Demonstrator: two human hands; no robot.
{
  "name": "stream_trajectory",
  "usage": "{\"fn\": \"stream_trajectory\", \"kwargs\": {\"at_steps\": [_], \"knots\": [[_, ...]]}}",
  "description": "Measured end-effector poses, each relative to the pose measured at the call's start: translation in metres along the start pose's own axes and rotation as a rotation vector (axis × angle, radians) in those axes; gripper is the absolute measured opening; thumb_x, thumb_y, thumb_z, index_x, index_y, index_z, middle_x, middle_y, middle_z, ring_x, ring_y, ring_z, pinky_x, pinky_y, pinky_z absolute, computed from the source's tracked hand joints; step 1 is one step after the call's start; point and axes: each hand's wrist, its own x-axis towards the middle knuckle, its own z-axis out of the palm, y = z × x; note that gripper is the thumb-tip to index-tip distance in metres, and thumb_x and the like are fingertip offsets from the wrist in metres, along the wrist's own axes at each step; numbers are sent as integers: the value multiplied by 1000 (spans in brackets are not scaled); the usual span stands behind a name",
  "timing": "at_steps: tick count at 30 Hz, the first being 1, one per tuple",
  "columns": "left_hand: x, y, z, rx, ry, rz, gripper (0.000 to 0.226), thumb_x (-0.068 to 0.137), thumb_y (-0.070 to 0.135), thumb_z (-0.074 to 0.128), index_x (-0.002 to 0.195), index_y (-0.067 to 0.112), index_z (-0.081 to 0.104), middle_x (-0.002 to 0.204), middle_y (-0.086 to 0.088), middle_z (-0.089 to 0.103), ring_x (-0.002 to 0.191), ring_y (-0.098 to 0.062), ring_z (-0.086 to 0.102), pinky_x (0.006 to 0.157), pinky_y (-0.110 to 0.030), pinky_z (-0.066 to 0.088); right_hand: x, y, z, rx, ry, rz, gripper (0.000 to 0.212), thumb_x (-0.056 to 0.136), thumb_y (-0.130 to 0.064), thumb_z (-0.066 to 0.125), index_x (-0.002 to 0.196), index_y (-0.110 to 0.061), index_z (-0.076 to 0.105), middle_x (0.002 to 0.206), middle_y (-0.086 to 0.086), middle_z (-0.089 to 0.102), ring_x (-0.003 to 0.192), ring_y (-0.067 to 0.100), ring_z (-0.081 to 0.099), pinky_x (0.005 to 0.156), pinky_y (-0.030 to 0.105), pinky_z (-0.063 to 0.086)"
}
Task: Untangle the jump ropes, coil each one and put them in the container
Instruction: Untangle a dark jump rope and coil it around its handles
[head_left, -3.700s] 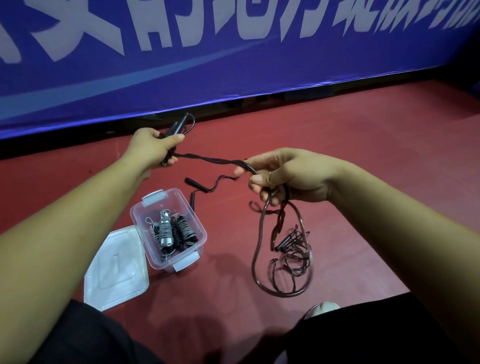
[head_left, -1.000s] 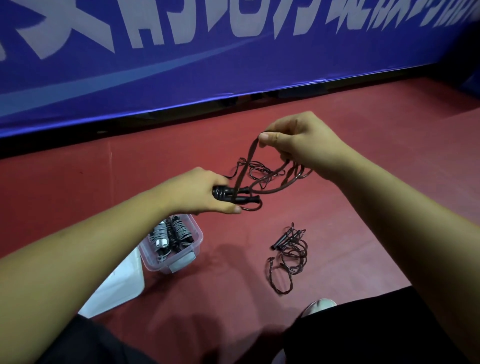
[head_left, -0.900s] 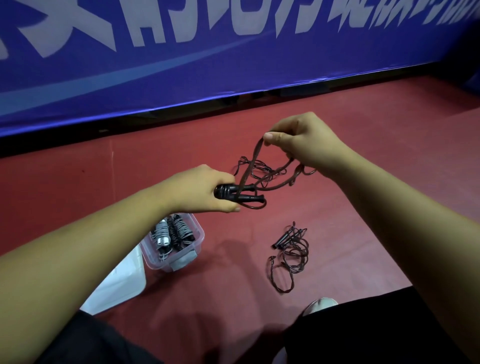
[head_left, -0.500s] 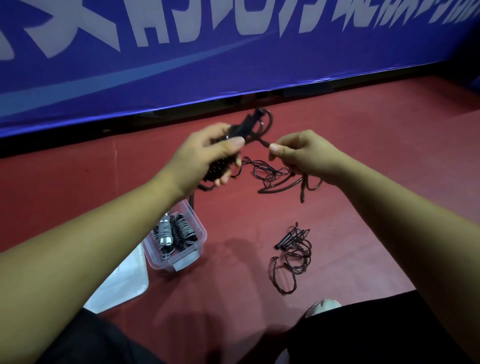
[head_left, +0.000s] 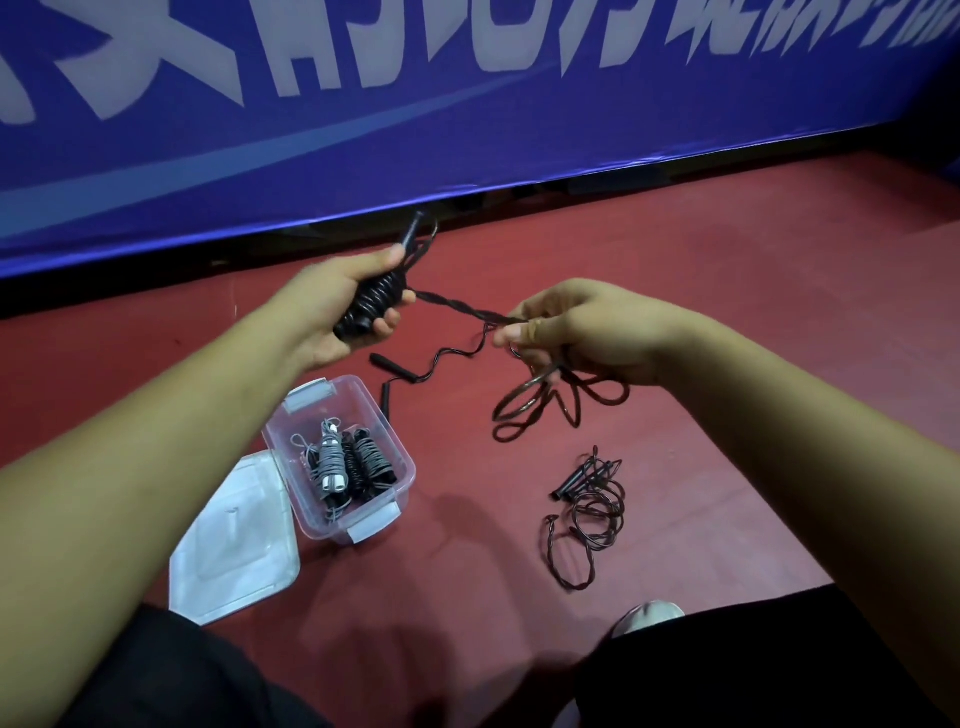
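Observation:
My left hand (head_left: 337, 306) grips the black handles of a jump rope (head_left: 376, 299) with dark cord wound tightly round them. A taut stretch of that cord runs right to my right hand (head_left: 582, 332), which pinches it; loose loops (head_left: 540, 405) hang below the fingers. Another black rope's handles (head_left: 392, 366) lie on the red floor behind the container. A further tangled dark rope (head_left: 589, 512) lies on the floor at the right. The clear plastic container (head_left: 402, 467) stands open and holds a grey coiled rope (head_left: 330, 460) and black coiled ropes (head_left: 369, 460).
The container's translucent lid (head_left: 234, 551) lies flat on the floor to its left. A blue banner wall (head_left: 467, 130) closes off the far side. My knees in dark trousers (head_left: 753, 665) and a shoe tip (head_left: 647, 616) fill the near edge.
My left hand turned the handles upright and now has cord wound round them. My right hand dropped and pulled the cord taut, with fewer loose loops hanging from it.

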Motion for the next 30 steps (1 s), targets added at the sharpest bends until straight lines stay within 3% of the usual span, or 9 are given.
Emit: {"fn": "stream_trajectory", "kwargs": {"at_steps": [4,8,14,16,19,22,26,30], "knots": [[5,1,-4,180,80,67,16,85,27,72,91,13,67,78,-9,65,48,-15,53,38,-19,41,-7,-2,-4,157,-6,74,26,90,-5,58,110,11,61,63,1,50,53,11,39,49,20,34],[14,6,-17,265,243,211,18,87,23,73,79,12,61,69,-7,58,42,-14,54,37,-19,43,-6,-8,1,211,-69,74,17,93,-1,50,103,-2,64,59,-1,47,57,15,28,58,33,18],[25,2,-33,487,338,276,23,87,23,74,101,10,62,75,-8,60,47,-17,54,39,-20,46,-5,-18,8,250,-113,21,13,99,-1,48,104,4,60,55,-4,43,51,10,32,53,25,26],[26,-7,-33,652,266,323,25,87,23,75,108,14,63,73,-6,58,49,-17,52,41,-22,46,-8,-22,2,322,-42,-14,15,98,1,44,94,2,59,52,-6,35,47,9,26,47,23,27],[25,-21,-27,818,80,318,26,86,20,75,111,15,66,69,-6,55,50,-19,51,45,-24,45,-12,-26,-7,392,61,-78,17,96,1,42,88,1,57,52,-5,27,45,10,19,47,25,17],[21,-29,-17,991,-65,289,26,85,24,77,106,16,64,72,-5,59,53,-19,55,47,-26,46,-11,-29,-5,386,113,-123,18,96,1,42,87,2,57,52,-5,26,46,10,18,49,27,14],[8,-32,3,1290,-209,340,28,80,35,80,97,21,64,68,4,63,42,-4,54,46,-20,46,-5,-35,-4,389,158,-163,17,98,0,43,88,3,57,53,-3,26,48,12,17,51,30,13],[-11,-43,20,1375,-351,343,23,77,44,77,86,29,62,66,3,64,47,-15,62,48,-28,50,-1,-33,-8,415,212,-155,21,99,-1,42,85,2,58,50,-4,30,46,11,19,47,26,19]]}}
